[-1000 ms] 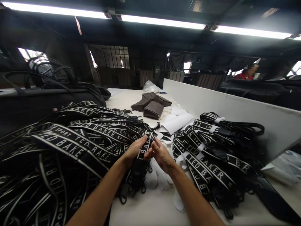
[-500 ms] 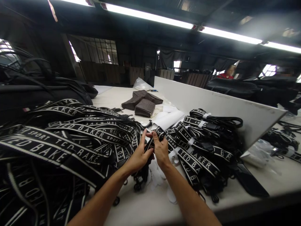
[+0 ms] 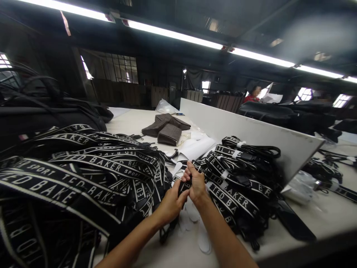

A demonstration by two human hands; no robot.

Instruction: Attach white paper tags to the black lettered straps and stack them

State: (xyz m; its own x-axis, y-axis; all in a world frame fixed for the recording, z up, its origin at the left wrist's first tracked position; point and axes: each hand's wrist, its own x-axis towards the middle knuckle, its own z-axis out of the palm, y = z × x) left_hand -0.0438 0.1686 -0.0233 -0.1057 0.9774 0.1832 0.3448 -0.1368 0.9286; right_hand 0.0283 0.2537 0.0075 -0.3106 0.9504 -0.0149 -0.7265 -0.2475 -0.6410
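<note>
Between my two hands is a folded black strap point(image 3: 184, 187) with white lettering. Its lower part is closed in the fingers and thumb of my left hand point(image 3: 170, 204). My right hand point(image 3: 196, 185) grips the upper part, thumb up, fingers curled round it. A white strip point(image 3: 177, 168) shows just beyond the fingers; whether it touches the strap I cannot tell. To the left lies a large loose heap of lettered straps point(image 3: 95, 160). At the right are folded straps point(image 3: 231, 199) bound with white bands. White rounded slips point(image 3: 204, 238) lie on the table below my hands.
Dark brown quilted pouches point(image 3: 169, 134) and white paper sheets point(image 3: 196, 148) lie farther back on the table point(image 3: 122, 121). A white upright board point(image 3: 251, 128) runs along the right. Black bags point(image 3: 50, 113) stand at the left. A person in red point(image 3: 251, 97) is beyond the board.
Both hands have moved slightly down and right with the strap, and the fingers have closed more tightly round it. The white strip has come into sight beside them. The view has tilted a little.
</note>
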